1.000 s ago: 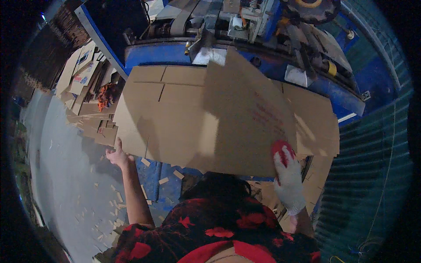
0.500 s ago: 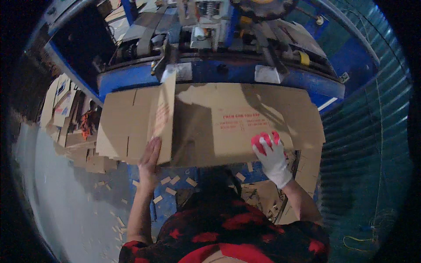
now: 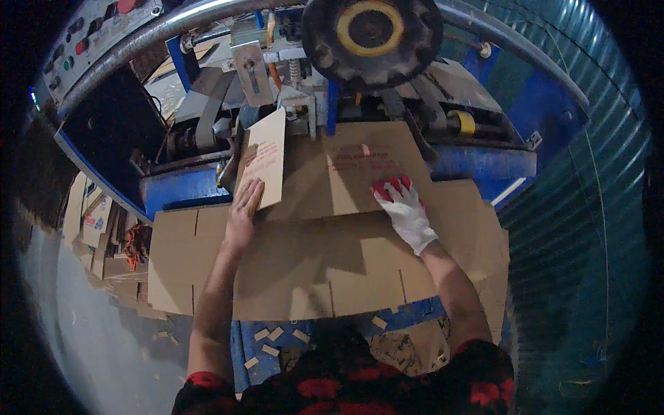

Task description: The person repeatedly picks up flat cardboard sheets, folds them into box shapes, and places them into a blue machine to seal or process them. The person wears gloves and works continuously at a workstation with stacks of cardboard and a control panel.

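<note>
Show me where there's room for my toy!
The slotted cardboard sheet is bare between both forearms, this side of the printed carton blank. The grey floor beside the cardboard pile looks mostly bare too. Crowded: the blue surface, littered with cardboard offcuts.

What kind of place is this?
Probably a carton-making workshop: a blue belt machine with a button panel at upper left, flat slotted cardboard sheets in front of it, and small cardboard offcuts scattered below.

A corrugated green wall stands right, a dim grey floor lies left.
</note>
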The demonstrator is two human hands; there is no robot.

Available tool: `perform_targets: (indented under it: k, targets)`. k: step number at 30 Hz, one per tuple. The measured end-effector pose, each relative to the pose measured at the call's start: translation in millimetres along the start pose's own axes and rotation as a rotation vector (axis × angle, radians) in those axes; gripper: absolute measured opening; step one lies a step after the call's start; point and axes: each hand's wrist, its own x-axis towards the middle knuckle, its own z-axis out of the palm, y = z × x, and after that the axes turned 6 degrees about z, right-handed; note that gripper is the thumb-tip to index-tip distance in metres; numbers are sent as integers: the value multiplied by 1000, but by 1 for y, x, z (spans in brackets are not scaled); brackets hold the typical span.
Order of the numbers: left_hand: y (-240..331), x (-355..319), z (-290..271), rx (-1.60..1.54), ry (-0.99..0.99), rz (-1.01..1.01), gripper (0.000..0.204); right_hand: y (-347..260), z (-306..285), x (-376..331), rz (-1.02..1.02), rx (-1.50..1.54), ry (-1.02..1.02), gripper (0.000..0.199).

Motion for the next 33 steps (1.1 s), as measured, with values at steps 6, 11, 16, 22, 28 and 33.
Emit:
perform_targets:
  k: [6,11,16,22,28,33]
  targets:
    - [-56,91,49,391,-143,-242,50,33,37,114,142,-131,-115,63]
    - [-27,71,46,40,-56,-205,43,62,26,100,229,299,107,68]
    - [-13,-113,-79,564,-42,-581,39,49,-16,-54,609,392,3,71]
    - [-21,-253,-163,637,-325,-1086,73,18,-58,-206,707,120,-256,76]
    - [-36,-289,-192,603,-322,-1087,93,3,-75,-317,1284,-271,335,73]
    - [-57,-316,-194,842,-268,-1055,96,-20,-65,-337,1803,1875,697,51]
